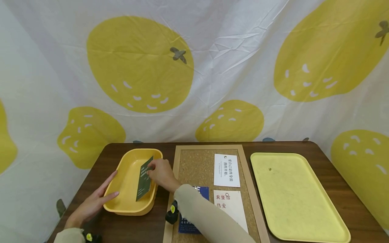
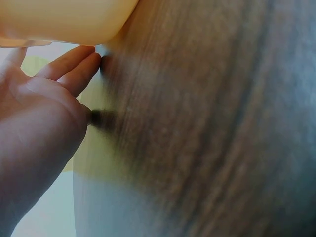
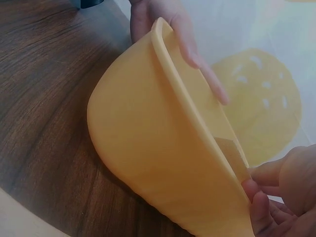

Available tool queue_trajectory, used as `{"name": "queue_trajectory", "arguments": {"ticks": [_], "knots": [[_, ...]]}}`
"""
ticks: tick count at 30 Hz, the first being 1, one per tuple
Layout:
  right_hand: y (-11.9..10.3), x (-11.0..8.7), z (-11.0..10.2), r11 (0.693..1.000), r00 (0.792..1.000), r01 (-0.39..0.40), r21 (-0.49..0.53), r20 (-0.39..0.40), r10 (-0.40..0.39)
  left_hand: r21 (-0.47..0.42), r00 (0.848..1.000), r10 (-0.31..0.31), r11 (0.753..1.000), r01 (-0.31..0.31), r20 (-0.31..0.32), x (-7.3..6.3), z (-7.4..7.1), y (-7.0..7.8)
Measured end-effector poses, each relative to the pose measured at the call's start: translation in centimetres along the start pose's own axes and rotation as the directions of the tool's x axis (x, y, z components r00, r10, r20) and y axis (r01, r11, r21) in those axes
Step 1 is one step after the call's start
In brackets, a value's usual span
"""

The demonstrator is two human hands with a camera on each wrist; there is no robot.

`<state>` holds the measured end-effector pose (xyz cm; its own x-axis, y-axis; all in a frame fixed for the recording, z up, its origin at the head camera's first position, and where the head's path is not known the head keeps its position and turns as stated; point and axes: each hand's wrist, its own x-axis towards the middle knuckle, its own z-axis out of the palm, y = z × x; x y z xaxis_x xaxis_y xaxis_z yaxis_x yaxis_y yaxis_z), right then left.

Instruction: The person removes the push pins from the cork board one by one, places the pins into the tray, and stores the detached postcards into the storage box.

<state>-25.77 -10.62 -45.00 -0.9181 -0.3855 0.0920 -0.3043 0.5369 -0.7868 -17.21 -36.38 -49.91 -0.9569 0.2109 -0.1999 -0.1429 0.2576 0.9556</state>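
A deep yellow plastic tub [image 1: 126, 182] stands on the left of the table, tilted in the right wrist view by the camera's angle. My left hand [image 1: 92, 204] holds its near left rim, thumb over the edge and fingers along the outer wall. From below, the left wrist view shows that hand [image 2: 44, 103] against the tub [image 2: 64, 19]. Over the tub's right side, my right hand [image 1: 164, 173] pinches a dark green card [image 1: 143, 182] with white print by its upper right edge. The card leans inside the tub. In the right wrist view, the right hand [image 3: 286, 192] is at the rim.
Right of the tub lies a wood-framed cork board [image 1: 194, 165]. Pinned on it are a white card [image 1: 226, 170], a cream card with red print [image 1: 232, 209] and a blue card [image 1: 188, 226], partly under my right sleeve. A pale yellow tray [image 1: 299, 195] lies farther right.
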Motion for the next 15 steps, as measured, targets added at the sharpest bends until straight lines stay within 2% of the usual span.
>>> {"name": "queue_trajectory", "arguments": {"ticks": [15], "knots": [[-0.03, -0.18, -0.2, 0.999, 0.999, 0.021, -0.027, 0.05, -0.02, -0.007, 1.0, 0.001, 1.0, -0.001, 0.008, -0.02, -0.04, 0.06]]}}
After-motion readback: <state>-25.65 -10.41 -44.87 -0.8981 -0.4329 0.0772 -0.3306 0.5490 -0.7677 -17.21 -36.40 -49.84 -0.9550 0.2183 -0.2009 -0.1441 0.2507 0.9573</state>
